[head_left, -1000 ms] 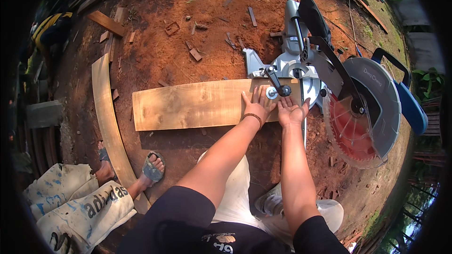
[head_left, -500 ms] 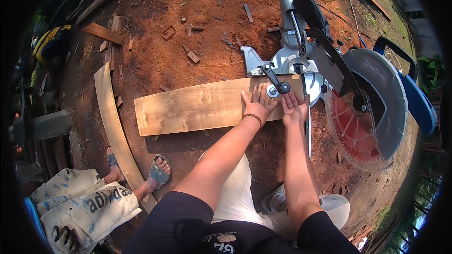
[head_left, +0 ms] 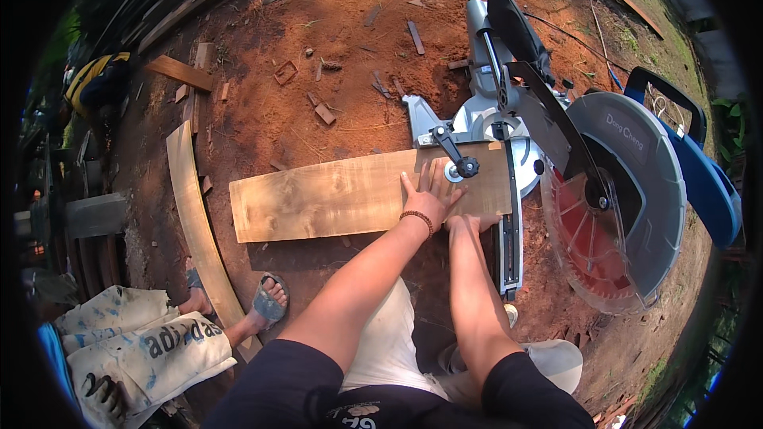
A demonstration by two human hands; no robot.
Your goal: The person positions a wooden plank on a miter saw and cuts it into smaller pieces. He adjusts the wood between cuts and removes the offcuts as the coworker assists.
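A wide wooden board (head_left: 326,195) lies across the bed of a sliding miter saw (head_left: 628,199), its right end on the saw's base. My left hand (head_left: 429,200) rests flat on the board with fingers spread, beside the black knob of a clamp (head_left: 466,167). At the board's near edge is my right hand (head_left: 469,224), close to the saw's slotted arm. Its thumb side shows, while the fingers are hidden by the board. The large toothed blade (head_left: 592,226), behind a clear guard, is to the right of both hands.
A person in stained pale shorts (head_left: 187,349) and sandals stands at the left beside a long curved plank (head_left: 195,214). Wood offcuts (head_left: 322,111) and sawdust lie on the reddish ground. Stacked timber (head_left: 207,0) lines the far left. A power cord runs behind the saw.
My right hand has gone from palm up over the board's right end to its near edge, with its fingers now hidden. My left hand stays spread on the board.
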